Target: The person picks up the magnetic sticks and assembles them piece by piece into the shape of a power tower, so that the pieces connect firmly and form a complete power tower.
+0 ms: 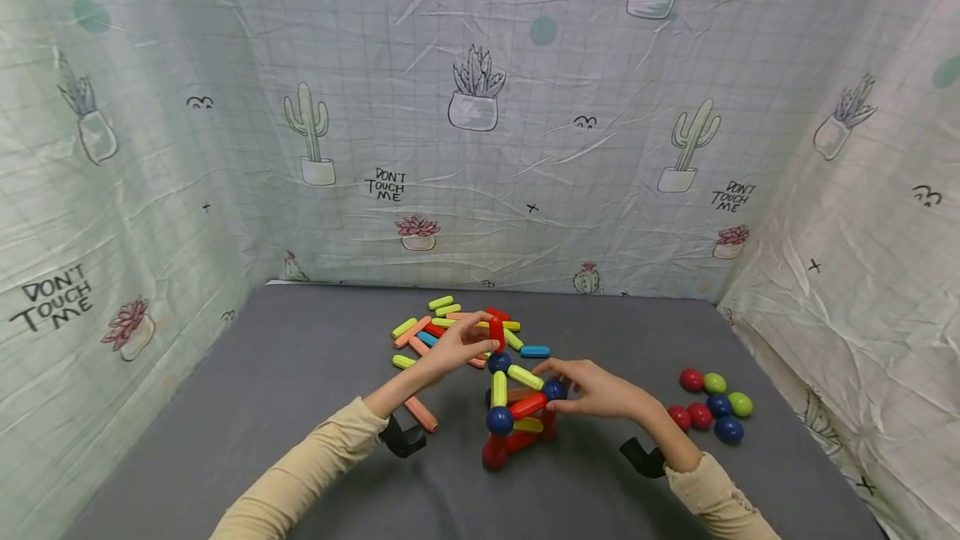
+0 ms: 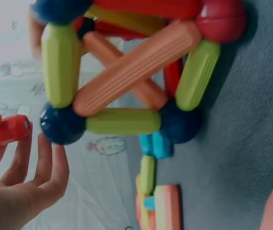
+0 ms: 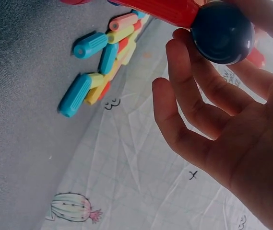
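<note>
A frame of magnetic rods and balls (image 1: 499, 421) stands on the table, with red balls at its foot and blue ones higher up. My left hand (image 1: 459, 350) pinches a short red rod (image 1: 497, 333) between thumb and fingers, upright just above the top blue ball (image 1: 499, 363). In the left wrist view the red rod (image 2: 9, 130) is beside a blue corner ball (image 2: 63, 123), with a gap between them. My right hand (image 1: 600, 390) grips the blue ball (image 1: 555, 391) at the frame's right corner, thumb and fingers around it; a red rod (image 3: 167, 10) runs from that ball.
Loose rods in yellow-green, orange, red and blue lie behind and left of the frame, including an orange rod (image 1: 422, 413) nearer me. Several red, green and blue balls (image 1: 700, 416) sit at the right. A printed cloth (image 1: 480, 190) hangs behind the grey table (image 1: 300, 373).
</note>
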`<state>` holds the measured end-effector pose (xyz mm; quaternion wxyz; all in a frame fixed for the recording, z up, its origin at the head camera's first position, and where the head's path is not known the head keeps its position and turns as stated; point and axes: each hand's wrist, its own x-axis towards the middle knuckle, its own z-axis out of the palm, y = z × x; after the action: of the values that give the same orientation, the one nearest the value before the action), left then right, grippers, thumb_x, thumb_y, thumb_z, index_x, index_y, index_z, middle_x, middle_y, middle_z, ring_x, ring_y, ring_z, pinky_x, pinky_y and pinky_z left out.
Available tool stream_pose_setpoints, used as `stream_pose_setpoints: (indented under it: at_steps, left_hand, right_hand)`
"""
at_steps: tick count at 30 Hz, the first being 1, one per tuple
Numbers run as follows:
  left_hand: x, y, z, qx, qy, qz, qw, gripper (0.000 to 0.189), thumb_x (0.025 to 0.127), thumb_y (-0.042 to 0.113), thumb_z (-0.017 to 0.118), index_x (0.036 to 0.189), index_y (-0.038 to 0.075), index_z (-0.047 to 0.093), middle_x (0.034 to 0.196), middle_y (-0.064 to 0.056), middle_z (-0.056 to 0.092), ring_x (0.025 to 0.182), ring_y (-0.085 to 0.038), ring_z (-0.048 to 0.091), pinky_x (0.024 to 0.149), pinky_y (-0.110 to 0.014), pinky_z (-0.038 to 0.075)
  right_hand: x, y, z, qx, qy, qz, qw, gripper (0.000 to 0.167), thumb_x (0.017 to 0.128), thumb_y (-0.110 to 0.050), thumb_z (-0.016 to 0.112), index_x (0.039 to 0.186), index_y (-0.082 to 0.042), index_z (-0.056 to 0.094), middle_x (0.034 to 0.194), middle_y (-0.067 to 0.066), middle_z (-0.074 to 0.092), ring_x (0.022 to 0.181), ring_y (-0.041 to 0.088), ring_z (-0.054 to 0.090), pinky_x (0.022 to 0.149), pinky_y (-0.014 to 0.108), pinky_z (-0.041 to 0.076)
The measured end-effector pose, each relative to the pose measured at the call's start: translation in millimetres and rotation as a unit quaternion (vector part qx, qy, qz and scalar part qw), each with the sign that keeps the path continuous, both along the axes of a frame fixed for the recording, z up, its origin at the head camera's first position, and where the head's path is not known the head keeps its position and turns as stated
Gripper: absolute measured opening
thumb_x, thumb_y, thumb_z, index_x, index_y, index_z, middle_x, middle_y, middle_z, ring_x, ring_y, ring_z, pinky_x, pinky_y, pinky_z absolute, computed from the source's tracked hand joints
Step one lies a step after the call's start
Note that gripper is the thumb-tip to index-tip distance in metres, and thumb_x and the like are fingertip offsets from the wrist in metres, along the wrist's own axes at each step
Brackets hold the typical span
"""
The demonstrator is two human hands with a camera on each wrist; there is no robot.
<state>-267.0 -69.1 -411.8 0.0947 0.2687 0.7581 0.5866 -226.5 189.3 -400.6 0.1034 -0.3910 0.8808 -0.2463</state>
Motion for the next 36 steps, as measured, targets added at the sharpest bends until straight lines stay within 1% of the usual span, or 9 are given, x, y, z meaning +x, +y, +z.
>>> stream_pose_setpoints:
  at_steps: [6, 9, 12, 17, 20, 23, 27, 32, 36]
  left_hand:
    - [2.3, 2.6, -8.0, -0.02, 0.028, -0.005, 0.9994, 0.038, 0.089, 0.02, 0.054, 0.124, 0.006, 0.045, 0.113, -0.021, 0.058, 0.1, -0.027, 0.056, 0.075, -0.04, 0.051]
    - [1.4, 2.9, -12.2, -0.037, 0.037, -0.021, 0.9984, 0.039, 0.09, 0.022, 0.052, 0.125, 0.007, 0.046, 0.119, -0.018, 0.055, 0.107, -0.028, 0.054, 0.081, -0.037, 0.049]
    - [2.1, 1.0, -16.9, -0.057, 0.055, -0.04, 0.9961, 0.038, 0.092, 0.021, 0.049, 0.126, 0.004, 0.045, 0.121, -0.018, 0.053, 0.108, -0.029, 0.053, 0.079, -0.034, 0.05]
    - [11.8, -8.0, -16.4, -0.051, 0.078, -0.014, 0.9956, 0.032, 0.091, 0.011, 0.05, 0.12, -0.003, 0.049, 0.116, -0.023, 0.055, 0.096, -0.033, 0.058, 0.065, -0.025, 0.051]
    - [22.0, -18.5, -11.3, -0.047, 0.079, 0.003, 0.9958, 0.03, 0.089, 0.009, 0.052, 0.116, -0.005, 0.051, 0.111, -0.025, 0.057, 0.092, -0.036, 0.058, 0.064, -0.022, 0.05]
    - [26.1, -32.8, -12.6, -0.056, 0.082, -0.004, 0.9951, 0.029, 0.087, 0.012, 0.056, 0.113, -0.003, 0.054, 0.107, -0.022, 0.058, 0.093, -0.031, 0.057, 0.069, -0.023, 0.049]
    - [24.2, -50.5, -21.7, -0.071, 0.074, -0.026, 0.9944, 0.034, 0.084, 0.019, 0.061, 0.113, 0.004, 0.054, 0.11, -0.015, 0.056, 0.098, -0.023, 0.055, 0.08, -0.028, 0.049]
    - [26.0, -61.5, -28.1, -0.06, 0.072, -0.05, 0.9944, 0.042, 0.082, 0.019, 0.064, 0.116, -0.001, 0.051, 0.113, -0.019, 0.055, 0.099, -0.025, 0.056, 0.081, -0.031, 0.05]
    - [32.7, -60.8, -30.8, -0.062, 0.073, -0.035, 0.9948, 0.042, 0.079, 0.018, 0.067, 0.114, 0.0, 0.054, 0.107, -0.017, 0.058, 0.092, -0.019, 0.059, 0.079, -0.028, 0.051]
  right_hand:
    - [-0.6, -0.3, 0.2, -0.003, -0.001, 0.003, 1.0, 0.04, 0.085, -0.028, 0.06, 0.12, -0.015, 0.048, 0.104, 0.004, 0.061, 0.089, 0.013, 0.056, 0.071, 0.03, 0.05]
    - [-1.3, -0.4, 0.2, -0.009, -0.001, 0.006, 0.9999, 0.04, 0.085, -0.027, 0.059, 0.121, -0.015, 0.048, 0.105, 0.005, 0.061, 0.09, 0.015, 0.057, 0.071, 0.035, 0.051]
    - [-3.3, -1.8, -0.4, -0.012, 0.001, 0.01, 0.9999, 0.041, 0.086, -0.028, 0.058, 0.124, -0.014, 0.047, 0.111, 0.005, 0.06, 0.093, 0.015, 0.057, 0.071, 0.033, 0.051]
    - [-12.3, -7.4, -3.2, -0.02, 0.015, 0.001, 0.9997, 0.043, 0.087, -0.027, 0.057, 0.126, -0.012, 0.048, 0.116, 0.006, 0.058, 0.092, 0.015, 0.055, 0.071, 0.023, 0.049]
    - [-21.9, -9.6, -7.4, -0.025, 0.038, -0.013, 0.9989, 0.042, 0.086, -0.025, 0.058, 0.125, -0.01, 0.048, 0.108, 0.006, 0.06, 0.089, 0.016, 0.057, 0.069, 0.021, 0.048]
    - [-35.2, -8.7, -13.8, -0.032, 0.066, -0.027, 0.9969, 0.04, 0.086, -0.022, 0.058, 0.122, -0.007, 0.05, 0.101, 0.008, 0.062, 0.085, 0.019, 0.059, 0.067, 0.022, 0.049]
    - [-57.4, -5.0, -25.6, -0.033, 0.101, -0.059, 0.9925, 0.032, 0.085, -0.014, 0.059, 0.116, -0.003, 0.055, 0.103, 0.014, 0.062, 0.084, 0.023, 0.06, 0.068, 0.03, 0.05]
    - [-81.1, -3.6, -40.6, 0.005, 0.137, -0.108, 0.9847, 0.028, 0.083, -0.008, 0.06, 0.11, 0.0, 0.059, 0.105, 0.015, 0.061, 0.087, 0.026, 0.058, 0.07, 0.034, 0.05]
    - [-93.3, -8.8, -49.0, 0.042, 0.15, -0.115, 0.9811, 0.025, 0.082, -0.008, 0.06, 0.106, -0.001, 0.061, 0.104, 0.013, 0.061, 0.091, 0.027, 0.058, 0.074, 0.036, 0.049]
